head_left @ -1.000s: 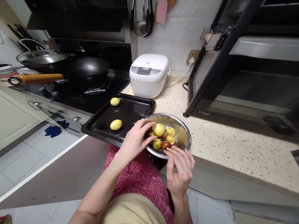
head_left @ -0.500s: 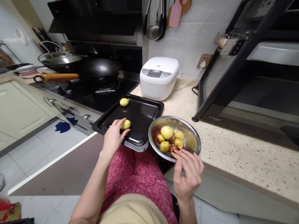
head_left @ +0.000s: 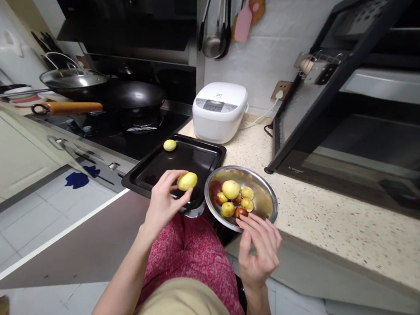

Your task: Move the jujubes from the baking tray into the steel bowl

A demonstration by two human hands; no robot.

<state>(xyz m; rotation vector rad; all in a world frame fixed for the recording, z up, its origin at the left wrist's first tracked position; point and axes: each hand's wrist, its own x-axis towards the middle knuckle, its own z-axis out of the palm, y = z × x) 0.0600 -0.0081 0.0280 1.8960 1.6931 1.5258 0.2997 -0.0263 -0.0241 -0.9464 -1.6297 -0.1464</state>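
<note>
Pinched between the thumb and fingers of my left hand (head_left: 167,195) is a yellow-green oval fruit (head_left: 187,181), held up over the near part of a black baking tray (head_left: 198,158). Another yellow-green fruit (head_left: 169,145) lies in the tray's far left corner. To the right, a steel bowl (head_left: 264,194) contains several fruits, from a large pale yellow one (head_left: 231,190) to a red-brown one (head_left: 241,212). My right hand (head_left: 259,249) reaches over the bowl's near rim with its fingers stretched out. Its fingertips are at the red-brown fruit; whether they touch it I cannot tell.
Behind the tray stands a white rice cooker (head_left: 218,113). A black oven (head_left: 371,140) is on the speckled counter (head_left: 321,210) at right. On the stove to the left, a wok (head_left: 133,95) points its wooden handle (head_left: 75,108) outward. An open cabinet door (head_left: 71,243) juts out below.
My left hand has lifted the fruit off the tray and moved it slightly right, toward the bowl. My right hand stays at the bowl's rim. The view has shifted a little.
</note>
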